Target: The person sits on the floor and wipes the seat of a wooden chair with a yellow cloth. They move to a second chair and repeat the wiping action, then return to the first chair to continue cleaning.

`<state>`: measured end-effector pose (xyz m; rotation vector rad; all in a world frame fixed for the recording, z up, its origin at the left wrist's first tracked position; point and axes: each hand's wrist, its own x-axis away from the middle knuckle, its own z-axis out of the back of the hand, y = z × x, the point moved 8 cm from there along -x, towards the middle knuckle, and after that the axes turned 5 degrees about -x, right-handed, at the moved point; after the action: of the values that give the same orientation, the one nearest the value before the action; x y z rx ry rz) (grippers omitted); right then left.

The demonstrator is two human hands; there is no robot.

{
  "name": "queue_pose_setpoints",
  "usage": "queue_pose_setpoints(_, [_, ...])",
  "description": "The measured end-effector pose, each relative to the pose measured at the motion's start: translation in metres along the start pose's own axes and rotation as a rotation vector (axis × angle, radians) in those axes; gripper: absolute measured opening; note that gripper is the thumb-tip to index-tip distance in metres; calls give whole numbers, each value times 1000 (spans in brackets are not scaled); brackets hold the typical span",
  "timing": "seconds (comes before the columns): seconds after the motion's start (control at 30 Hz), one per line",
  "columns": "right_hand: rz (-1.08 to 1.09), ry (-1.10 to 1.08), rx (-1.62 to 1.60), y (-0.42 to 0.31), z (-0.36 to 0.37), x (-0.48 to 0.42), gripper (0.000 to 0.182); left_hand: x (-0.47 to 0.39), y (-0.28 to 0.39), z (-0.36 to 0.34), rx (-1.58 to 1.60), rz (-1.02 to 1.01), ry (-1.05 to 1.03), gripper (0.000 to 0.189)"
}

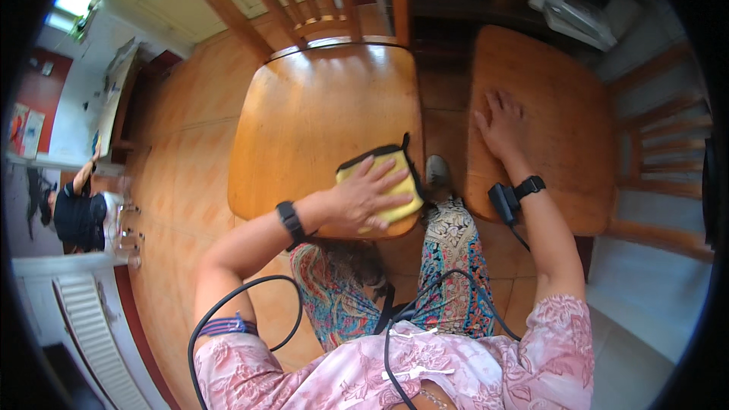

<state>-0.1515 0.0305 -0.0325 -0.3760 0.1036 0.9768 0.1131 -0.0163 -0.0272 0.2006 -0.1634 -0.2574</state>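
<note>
My left hand (367,196) lies flat with spread fingers on a yellow cleaning cloth (405,210) with black edging and a small black loop. The cloth is pressed against the front right part of a wooden chair's seat (319,125). To the right, my right hand (504,125) rests palm down on the seat of a second wooden chair (549,142), holding nothing, its fingers a little apart. A black strap circles each wrist, and the right one carries a black box with a cable.
A slatted chair back (302,0) rises behind the first seat; another chair back (666,142) stands at the far right. Black cable (296,302) loops before my torso. A person (80,210) reaches to a table (117,102) at the left. A radiator (97,341) is lower left.
</note>
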Motion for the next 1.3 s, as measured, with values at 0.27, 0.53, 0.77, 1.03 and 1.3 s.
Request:
queue_pose_setpoints(0.27, [110,-98,80,6,-20,-5,52,-61,-98,8,170,575,168,69])
queue_pose_setpoints(0.53, [109,-160,154,11,-23,-11,55,14,-47,-23,163,592,250,64])
queue_pose_setpoints(0.77, [216,-186,-40,5,-17,-11,54,73,-29,-42,144,737,373,66])
queue_pose_setpoints(1.03, [308,-125,109,28,-31,-25,57,94,-34,-38,166,846,449,78])
queue_pose_setpoints(1.3, [412,-72,273,7,0,4,45,95,-25,-26,238,936,589,68])
